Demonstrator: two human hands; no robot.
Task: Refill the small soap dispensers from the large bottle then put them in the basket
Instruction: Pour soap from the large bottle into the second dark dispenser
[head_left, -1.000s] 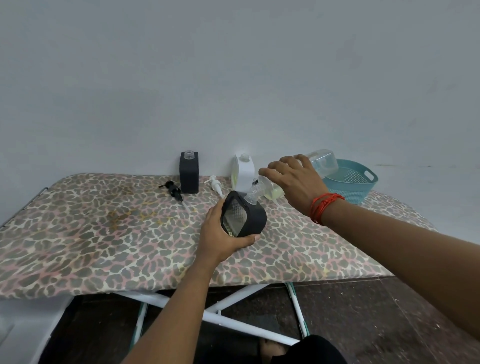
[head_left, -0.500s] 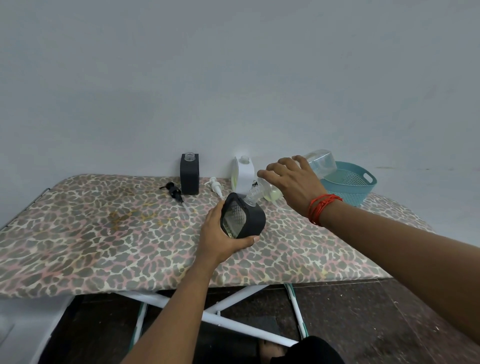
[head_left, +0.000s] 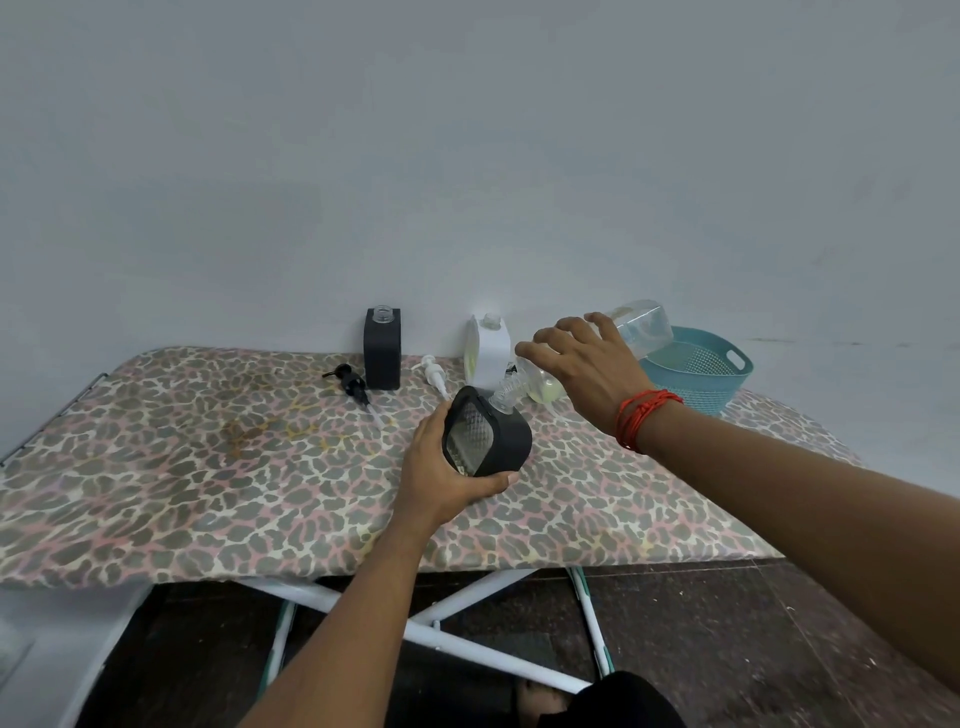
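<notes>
Pour: small black square soap dispenser (head_left: 493, 436) tilted, above the leopard-print board (head_left: 208, 467), its open mouth meeting the neck of the large clear plastic bottle (head_left: 641, 327).
Left hand (head_left: 441, 478) grips the dispenser body; right hand (head_left: 587, 369) is curled over the tipped bottle, yellowish liquid near its neck. Behind: upright black dispenser (head_left: 382, 349) and white dispenser (head_left: 488, 351), both uncapped, black pump head (head_left: 349, 383) and white pump head (head_left: 434, 373) lying beside them. Teal plastic basket (head_left: 691, 389) at far right.

Head-worn camera looks forward and down across the table (head_left: 156, 467).
</notes>
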